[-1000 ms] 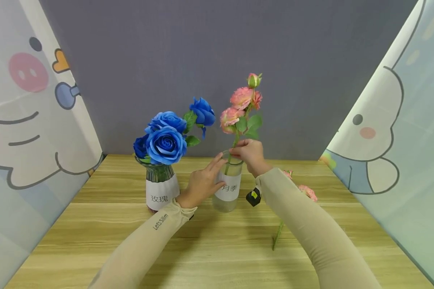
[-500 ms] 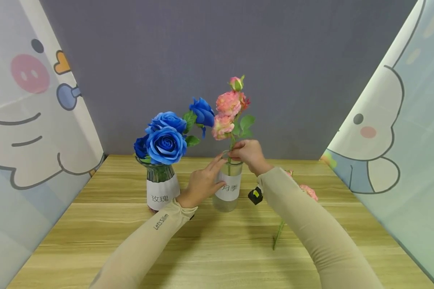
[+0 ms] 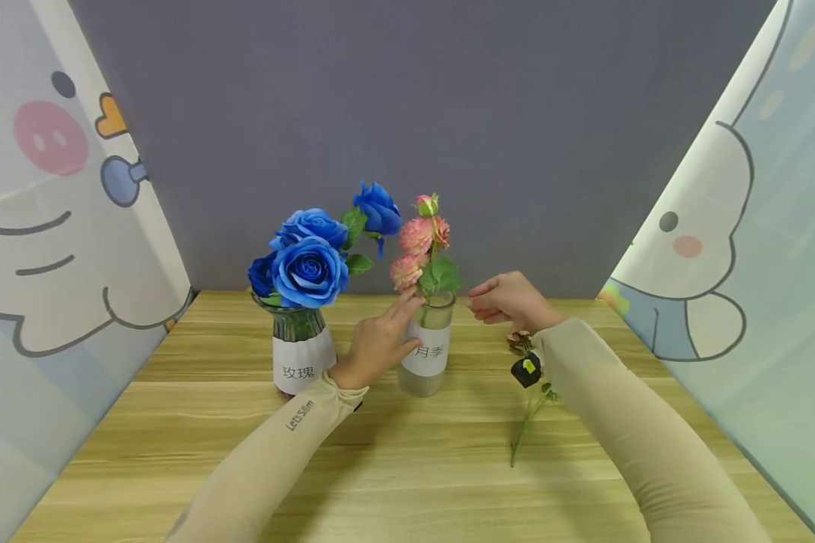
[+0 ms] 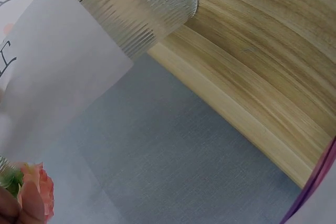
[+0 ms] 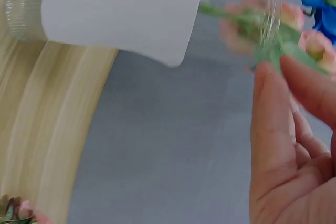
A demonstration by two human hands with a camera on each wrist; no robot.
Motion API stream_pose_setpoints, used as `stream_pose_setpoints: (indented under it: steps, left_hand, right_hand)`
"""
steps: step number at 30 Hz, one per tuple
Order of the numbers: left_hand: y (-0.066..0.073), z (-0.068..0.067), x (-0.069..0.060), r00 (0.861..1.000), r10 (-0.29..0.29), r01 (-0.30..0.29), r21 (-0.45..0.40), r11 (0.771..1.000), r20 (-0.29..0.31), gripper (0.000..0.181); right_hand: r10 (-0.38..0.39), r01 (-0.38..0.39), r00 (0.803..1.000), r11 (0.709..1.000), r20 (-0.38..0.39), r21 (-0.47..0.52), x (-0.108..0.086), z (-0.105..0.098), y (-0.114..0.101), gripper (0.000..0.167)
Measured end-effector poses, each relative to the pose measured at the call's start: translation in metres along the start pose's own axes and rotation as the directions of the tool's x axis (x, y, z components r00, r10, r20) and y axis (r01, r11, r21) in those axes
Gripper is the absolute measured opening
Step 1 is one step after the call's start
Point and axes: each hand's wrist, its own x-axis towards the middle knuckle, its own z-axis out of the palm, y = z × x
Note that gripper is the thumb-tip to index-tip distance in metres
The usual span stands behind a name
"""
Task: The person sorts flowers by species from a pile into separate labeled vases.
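Note:
A ribbed clear glass vase [image 3: 421, 383] with a white paper label stands upright on the table. My left hand [image 3: 379, 341] holds its left side, thumb on the label and fingertips near the rim. In it stands a spray of pink flowers [image 3: 417, 237] with green leaves, its stem reaching down inside the glass. To the right of the rim, my right hand [image 3: 512, 302] is apart from the vase and holds nothing. The right wrist view shows the thumb and index finger parted beside the leaves [image 5: 278, 53].
Left of the glass vase, a darker labelled vase [image 3: 306, 354] holds several blue roses [image 3: 310, 269]. A flower stem [image 3: 521, 437] lies on the wooden table [image 3: 394, 483] beneath my right forearm, which partly hides its bloom. A grey wall [image 3: 407, 90] stands behind.
The pink spray has dropped lower into the glass vase. My right hand has let go of its stem and moved right. My left hand has stayed on the vase.

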Motion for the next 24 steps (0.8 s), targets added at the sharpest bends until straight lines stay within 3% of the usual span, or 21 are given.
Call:
stream_pose_setpoints:
  steps: [8,14,18,24]
  left_hand:
    - [-0.001,-0.002,0.001,1.000,0.002,-0.002,0.027,1.000,0.008,0.071]
    - [-0.001,-0.003,0.002,1.000,0.008,-0.008,0.037,0.999,-0.008,0.072]
    - [-0.002,-0.001,0.001,1.000,0.013,-0.013,0.026,1.000,-0.018,0.073]
    - [-0.001,0.001,0.001,1.000,0.019,-0.019,0.021,1.000,-0.010,0.071]
  right_hand:
    - [0.079,-0.078,0.994,0.997,0.075,-0.023,-0.002,-0.017,0.013,0.038]
    - [0.106,-0.104,0.989,0.994,0.106,-0.021,-0.006,-0.031,0.036,0.044]
    - [0.148,-0.139,0.974,0.988,0.174,-0.062,-0.010,-0.045,0.054,0.044]
    - [0.200,-0.190,0.947,0.980,0.252,-0.064,-0.013,-0.062,0.080,0.029]
